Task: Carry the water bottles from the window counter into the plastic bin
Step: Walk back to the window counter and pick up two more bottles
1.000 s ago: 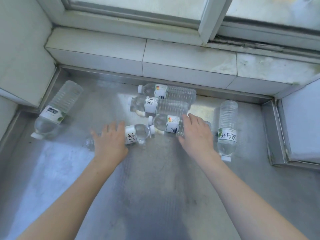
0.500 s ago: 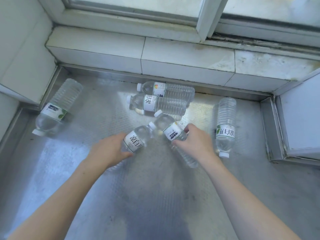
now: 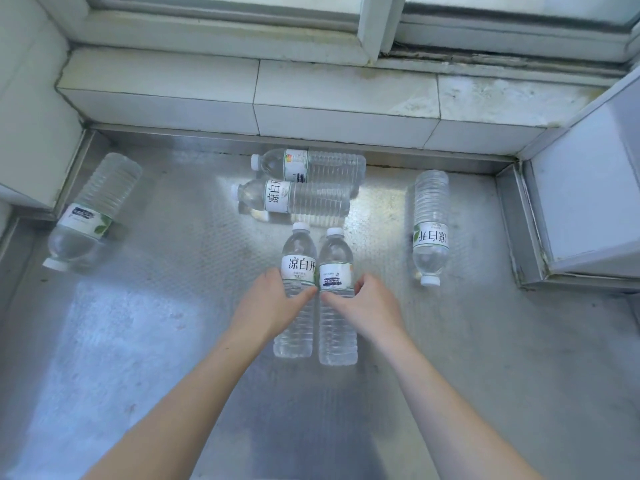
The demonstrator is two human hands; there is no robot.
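Observation:
My left hand [image 3: 268, 306] grips a clear water bottle [image 3: 298, 261] with a white label, cap pointing away from me. My right hand [image 3: 363, 306] grips a second water bottle [image 3: 336, 268] right beside it, the two held side by side above the steel counter [image 3: 138, 341]. Two more bottles lie side by side near the back: one [image 3: 311, 164] against the ledge, one [image 3: 298, 199] in front of it. Another bottle [image 3: 430, 226] lies at the right, cap toward me. One bottle [image 3: 93, 213] lies at the far left. The plastic bin is out of view.
A white tiled ledge [image 3: 311, 95] and window frame [image 3: 377, 26] run along the back. White walls close in at the left [image 3: 27, 116] and a white block at the right [image 3: 588, 188]. A raised steel rim [image 3: 512, 216] borders the counter's right side.
Both hands closed on the two middle bottles, lifted them off the counter and turned them from lying sideways to pointing away from me, side by side. The view shifted slightly.

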